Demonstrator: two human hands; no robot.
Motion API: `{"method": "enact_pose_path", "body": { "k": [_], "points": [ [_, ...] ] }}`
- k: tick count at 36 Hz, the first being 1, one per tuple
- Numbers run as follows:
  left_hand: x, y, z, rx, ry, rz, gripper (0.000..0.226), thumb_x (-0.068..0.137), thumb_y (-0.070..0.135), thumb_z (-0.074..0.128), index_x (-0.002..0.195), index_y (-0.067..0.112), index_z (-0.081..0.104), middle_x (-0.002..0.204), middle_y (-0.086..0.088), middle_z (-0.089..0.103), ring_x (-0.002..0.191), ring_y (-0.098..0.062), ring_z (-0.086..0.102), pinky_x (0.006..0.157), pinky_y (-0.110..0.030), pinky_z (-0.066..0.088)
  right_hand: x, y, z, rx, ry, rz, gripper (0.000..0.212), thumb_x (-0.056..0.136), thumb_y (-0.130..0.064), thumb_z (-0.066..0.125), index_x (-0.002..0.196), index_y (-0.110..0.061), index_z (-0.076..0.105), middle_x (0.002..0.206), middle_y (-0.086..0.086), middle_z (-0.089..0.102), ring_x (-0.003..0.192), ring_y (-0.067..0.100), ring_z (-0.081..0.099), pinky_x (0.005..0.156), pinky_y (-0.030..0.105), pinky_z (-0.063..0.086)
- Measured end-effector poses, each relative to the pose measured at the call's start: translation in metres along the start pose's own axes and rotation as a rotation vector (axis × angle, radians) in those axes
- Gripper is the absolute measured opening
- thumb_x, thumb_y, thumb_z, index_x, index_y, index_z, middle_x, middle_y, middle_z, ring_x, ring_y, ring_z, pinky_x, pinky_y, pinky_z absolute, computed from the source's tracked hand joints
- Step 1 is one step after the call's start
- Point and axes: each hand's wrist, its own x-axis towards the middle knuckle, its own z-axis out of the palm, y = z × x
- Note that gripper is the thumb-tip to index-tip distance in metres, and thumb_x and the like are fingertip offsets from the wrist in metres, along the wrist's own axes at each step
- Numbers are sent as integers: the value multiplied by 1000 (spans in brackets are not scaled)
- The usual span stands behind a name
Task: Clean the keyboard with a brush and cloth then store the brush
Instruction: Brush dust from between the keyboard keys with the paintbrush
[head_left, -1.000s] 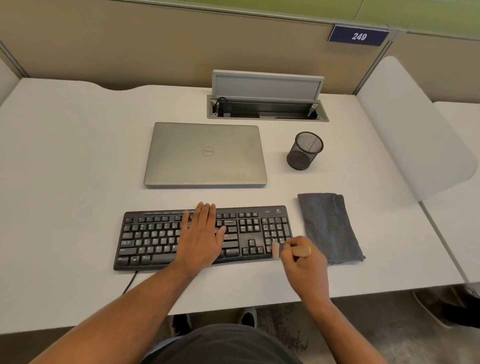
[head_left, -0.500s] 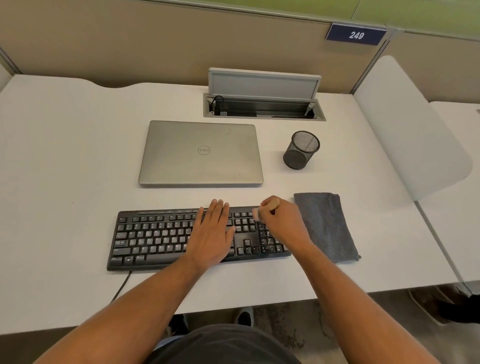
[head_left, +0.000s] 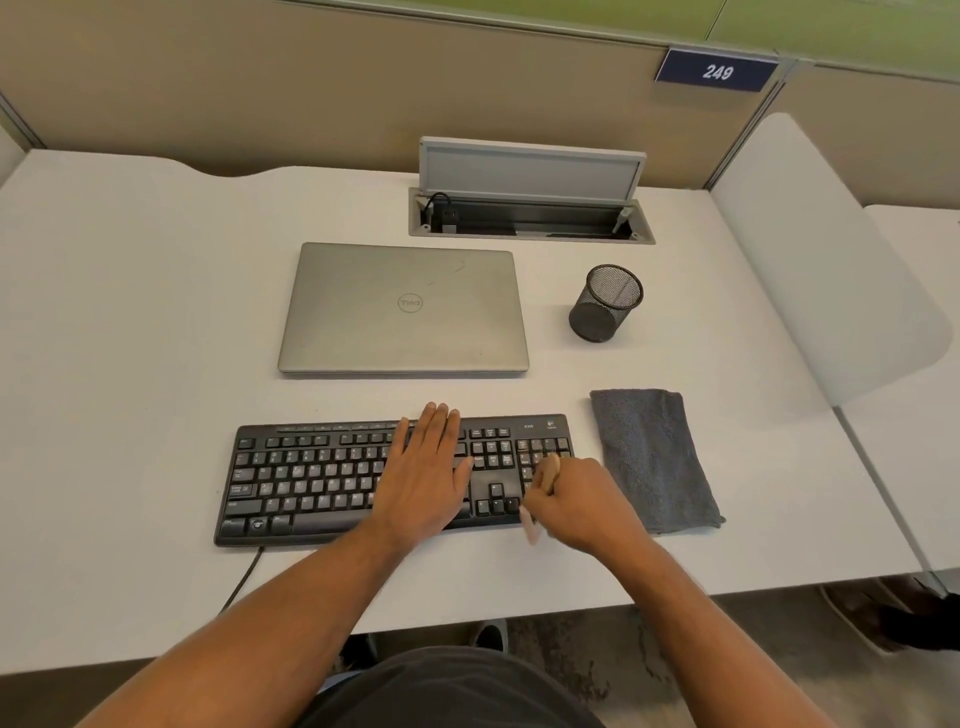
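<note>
A black keyboard (head_left: 311, 483) lies on the white desk (head_left: 130, 322) near its front edge. My left hand (head_left: 428, 467) rests flat on the keyboard's middle, fingers straight. My right hand (head_left: 582, 504) grips a small wooden-handled brush (head_left: 548, 470) over the number pad at the keyboard's right end; its pale bristles, blurred, point down toward the keyboard's front edge. A folded grey cloth (head_left: 654, 457) lies just right of the keyboard. A black mesh pen cup (head_left: 605, 304) stands behind the cloth, empty as far as I can see.
A shut silver laptop (head_left: 402, 306) lies behind the keyboard. An open cable box (head_left: 530, 208) with its lid raised sits at the back. A white divider panel (head_left: 821, 260) rises at the right. The keyboard's cable (head_left: 241, 577) runs off the front edge.
My right hand swept the brush from the number pad's front up to its top, and now back down toward the front edge. My left hand stays pressed on the keyboard.
</note>
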Motion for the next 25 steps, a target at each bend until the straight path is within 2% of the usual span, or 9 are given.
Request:
{"method": "enact_pose_path", "body": {
  "k": [3,6,8,10,13,16,20,23,25],
  "points": [
    [0,0,0,3,-3,5,73,102,54,13,163,13,13,170,-8,16,158,-22,7,127,-48,3,1,5,-3,0,42,-1,29,90,-27,59,70,-8,68,63,5,69,59,21,66,61,36,57],
    [0,0,-1,14,-3,7,73,102,53,14,163,12,14,170,-8,16,158,-22,7,127,-48,4,6,11,-9,192,234,14,27,95,-27,55,73,-20,69,61,-3,70,53,9,63,54,29,54],
    [-1,0,-2,20,6,9,72,103,52,16,162,11,17,169,-9,19,157,-23,10,127,-49,6,12,11,-14,318,361,29,25,98,-29,54,79,-25,69,66,-6,71,58,10,65,54,29,54],
    [-1,1,-3,20,5,12,71,104,52,17,162,11,17,169,-9,19,157,-23,11,127,-49,7,21,10,-19,378,412,45,20,99,-29,55,87,-27,71,74,-7,73,68,11,69,61,32,57],
    [-1,1,-4,13,10,9,71,104,51,18,162,11,17,169,-9,20,157,-22,11,127,-48,5,34,4,-23,386,404,30,20,98,-29,53,91,-28,72,85,-11,73,80,8,71,71,32,59],
    [-1,1,-4,18,1,6,72,103,52,16,163,12,15,170,-8,17,158,-22,9,127,-48,4,43,-1,-24,320,335,23,26,99,-28,48,92,-24,72,78,-8,73,79,10,71,75,34,60],
    [-1,2,-5,16,-13,3,73,103,53,14,163,13,12,170,-8,14,158,-22,6,128,-48,3,48,0,-24,227,240,24,24,98,-24,53,86,-18,72,74,0,75,71,18,74,72,43,64],
    [-1,2,-6,22,-20,4,73,102,53,10,163,13,10,171,-8,13,158,-22,4,128,-49,3,52,2,-31,122,142,54,26,93,-21,55,81,-5,71,70,9,74,71,26,74,69,42,63],
    [-1,2,-6,24,-15,4,74,101,53,9,163,13,12,170,-8,15,158,-22,6,128,-49,4,55,3,-34,122,148,66,29,91,-22,54,76,-4,71,67,9,73,70,27,73,68,40,62]
  ]
}}
